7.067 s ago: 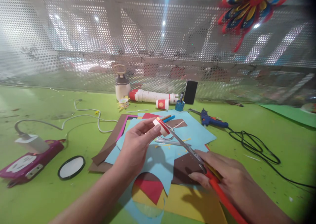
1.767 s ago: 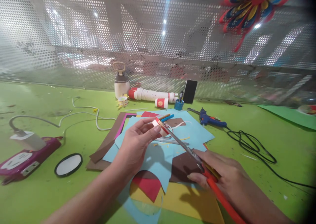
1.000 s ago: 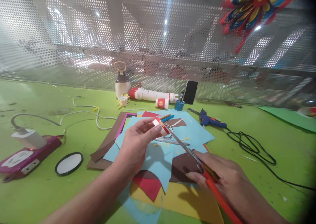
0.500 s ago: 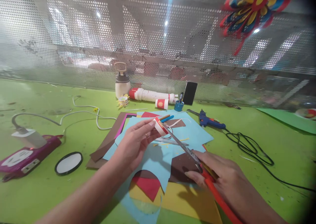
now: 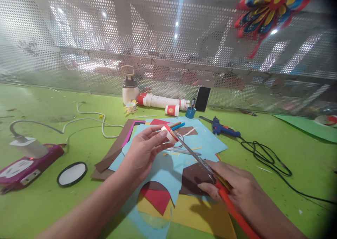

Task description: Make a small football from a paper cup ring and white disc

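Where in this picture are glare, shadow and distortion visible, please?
Head view: bright spots of glare on the perforated panel; head view: a dark shadow, apparently from the right hand, on the yellow paper; head view: the purple power strip looks stretched near the left edge, and the right border fades to black.

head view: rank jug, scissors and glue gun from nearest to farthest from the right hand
1. Scissors: held in the right hand.
2. Glue gun: lying just beyond that hand.
3. Jug: far back, off to the left.
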The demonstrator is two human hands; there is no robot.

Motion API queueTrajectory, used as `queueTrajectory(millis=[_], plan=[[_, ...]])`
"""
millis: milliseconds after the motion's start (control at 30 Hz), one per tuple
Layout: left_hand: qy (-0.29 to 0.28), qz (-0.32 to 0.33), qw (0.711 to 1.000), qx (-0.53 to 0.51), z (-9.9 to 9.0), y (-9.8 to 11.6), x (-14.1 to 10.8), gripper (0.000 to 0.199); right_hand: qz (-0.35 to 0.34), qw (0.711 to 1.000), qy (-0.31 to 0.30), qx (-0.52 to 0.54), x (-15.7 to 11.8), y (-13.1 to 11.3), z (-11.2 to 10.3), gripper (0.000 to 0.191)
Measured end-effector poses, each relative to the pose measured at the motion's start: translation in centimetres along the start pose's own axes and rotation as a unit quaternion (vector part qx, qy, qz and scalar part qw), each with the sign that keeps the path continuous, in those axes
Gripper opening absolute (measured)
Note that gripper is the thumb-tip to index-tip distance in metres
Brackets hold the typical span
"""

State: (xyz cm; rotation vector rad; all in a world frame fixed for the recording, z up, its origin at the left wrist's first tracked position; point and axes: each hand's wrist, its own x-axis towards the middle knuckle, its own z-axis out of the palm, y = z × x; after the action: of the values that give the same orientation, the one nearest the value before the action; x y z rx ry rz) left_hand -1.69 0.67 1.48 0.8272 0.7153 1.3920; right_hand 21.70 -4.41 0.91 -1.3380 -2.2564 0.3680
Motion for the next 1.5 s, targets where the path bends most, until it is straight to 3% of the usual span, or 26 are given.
queueTrajectory(millis=[467, 933, 1500], plan=[[0.012, -0.005, 1.0, -0.005, 0.23, -0.14, -0.08, 0.02, -0.019, 1.0, 0.001, -0.012, -0.25, 0.38, 0.18, 0.022], [0.023, 0.021, 0.999, 0.027, 0.24, -0.35, 0.14, 0.03, 0.03, 0.999, -0.024, 0.021, 0.06, 0.12, 0.08, 0.021], [0.027, 0.014, 0.999, 0.016, 0.48, -0.31, -0.1, 0.035, -0.017, 1.0, 0.022, -0.002, -0.11, 0.27, 0.53, 0.022]])
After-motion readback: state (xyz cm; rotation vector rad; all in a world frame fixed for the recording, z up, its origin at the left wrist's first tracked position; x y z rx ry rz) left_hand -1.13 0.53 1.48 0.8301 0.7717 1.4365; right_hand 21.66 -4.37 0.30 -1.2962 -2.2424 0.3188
